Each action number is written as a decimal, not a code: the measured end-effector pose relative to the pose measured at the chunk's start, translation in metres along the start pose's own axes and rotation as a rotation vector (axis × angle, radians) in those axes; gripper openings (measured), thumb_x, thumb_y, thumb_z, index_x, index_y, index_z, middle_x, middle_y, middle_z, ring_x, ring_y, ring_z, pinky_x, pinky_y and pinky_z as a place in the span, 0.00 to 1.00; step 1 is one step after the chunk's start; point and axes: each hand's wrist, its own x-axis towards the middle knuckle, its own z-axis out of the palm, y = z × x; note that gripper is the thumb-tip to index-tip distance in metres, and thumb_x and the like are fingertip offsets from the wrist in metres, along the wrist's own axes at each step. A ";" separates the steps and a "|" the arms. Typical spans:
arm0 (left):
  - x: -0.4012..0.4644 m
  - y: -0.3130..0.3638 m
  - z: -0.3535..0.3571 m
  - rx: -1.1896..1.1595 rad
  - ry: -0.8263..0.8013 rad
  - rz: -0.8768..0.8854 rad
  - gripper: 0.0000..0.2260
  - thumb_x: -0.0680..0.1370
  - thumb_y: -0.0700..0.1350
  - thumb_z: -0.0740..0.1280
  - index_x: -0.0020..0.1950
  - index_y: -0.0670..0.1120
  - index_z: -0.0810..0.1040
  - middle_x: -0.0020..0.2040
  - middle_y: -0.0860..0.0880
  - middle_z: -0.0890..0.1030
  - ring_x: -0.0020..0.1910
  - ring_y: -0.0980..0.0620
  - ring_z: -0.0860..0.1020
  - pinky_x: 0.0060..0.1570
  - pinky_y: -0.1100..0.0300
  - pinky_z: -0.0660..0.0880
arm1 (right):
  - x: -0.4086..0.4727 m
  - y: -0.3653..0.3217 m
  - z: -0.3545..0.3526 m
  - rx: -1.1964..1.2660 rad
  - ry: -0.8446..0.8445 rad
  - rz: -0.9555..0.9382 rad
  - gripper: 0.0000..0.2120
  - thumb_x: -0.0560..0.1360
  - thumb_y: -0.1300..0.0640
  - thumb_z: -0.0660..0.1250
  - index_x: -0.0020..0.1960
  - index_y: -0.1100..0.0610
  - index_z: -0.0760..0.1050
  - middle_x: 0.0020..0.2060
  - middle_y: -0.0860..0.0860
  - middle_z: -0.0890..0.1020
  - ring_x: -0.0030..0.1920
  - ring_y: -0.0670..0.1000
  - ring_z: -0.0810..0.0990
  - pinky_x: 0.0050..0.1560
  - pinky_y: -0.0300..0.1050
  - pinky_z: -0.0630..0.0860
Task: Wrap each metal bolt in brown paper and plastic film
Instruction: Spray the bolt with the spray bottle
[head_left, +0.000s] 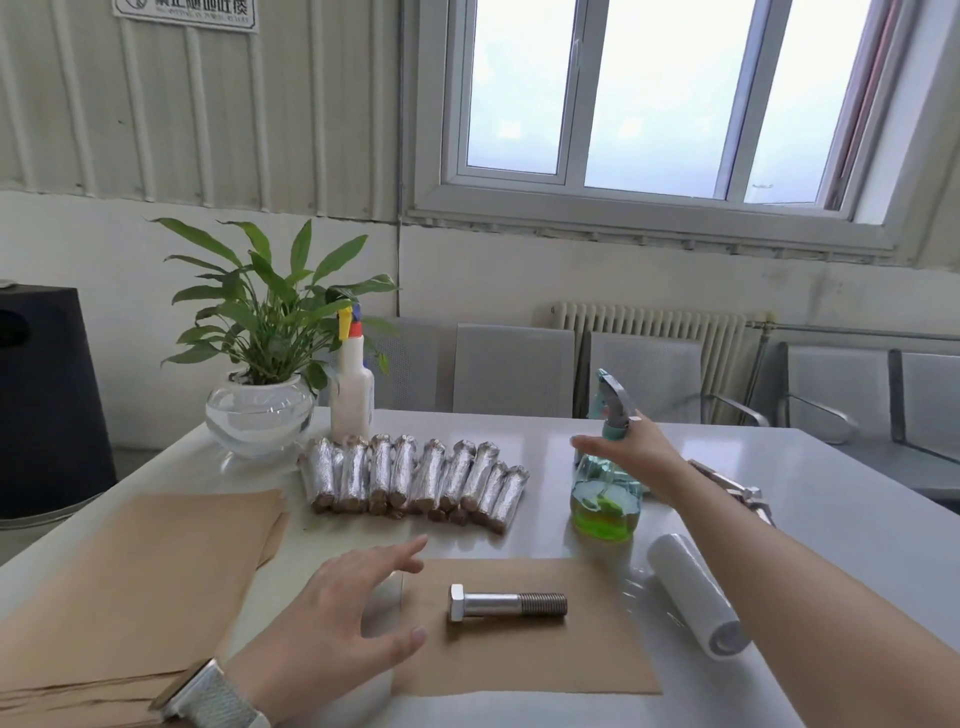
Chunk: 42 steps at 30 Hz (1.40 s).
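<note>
Metal bolt (507, 606) just right of left hand (347, 608)

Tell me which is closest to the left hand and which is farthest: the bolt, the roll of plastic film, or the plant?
From the left hand:
1. The bolt, just to its right on the brown paper sheet.
2. The roll of plastic film, further right, past the bolt.
3. The plant, far back at the table's left corner.
</note>
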 end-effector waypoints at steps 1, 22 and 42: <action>0.000 0.000 0.000 0.004 -0.002 0.000 0.32 0.75 0.57 0.70 0.72 0.65 0.54 0.64 0.71 0.67 0.63 0.78 0.58 0.63 0.79 0.51 | 0.002 -0.001 0.003 0.015 0.017 0.000 0.16 0.69 0.53 0.78 0.51 0.50 0.73 0.39 0.47 0.77 0.37 0.41 0.76 0.31 0.33 0.69; 0.002 -0.008 0.003 -0.012 0.021 -0.008 0.30 0.75 0.56 0.70 0.69 0.66 0.55 0.62 0.67 0.71 0.64 0.68 0.67 0.69 0.66 0.58 | -0.149 -0.086 0.007 -0.507 -0.825 0.232 0.13 0.69 0.56 0.74 0.51 0.50 0.74 0.55 0.54 0.83 0.48 0.51 0.80 0.51 0.44 0.77; 0.001 -0.010 0.002 -0.013 0.019 -0.023 0.30 0.75 0.57 0.69 0.70 0.67 0.54 0.62 0.69 0.70 0.64 0.70 0.65 0.67 0.68 0.58 | -0.149 -0.066 -0.010 -0.658 -0.750 0.285 0.19 0.62 0.50 0.76 0.52 0.49 0.77 0.52 0.52 0.82 0.46 0.51 0.81 0.50 0.47 0.79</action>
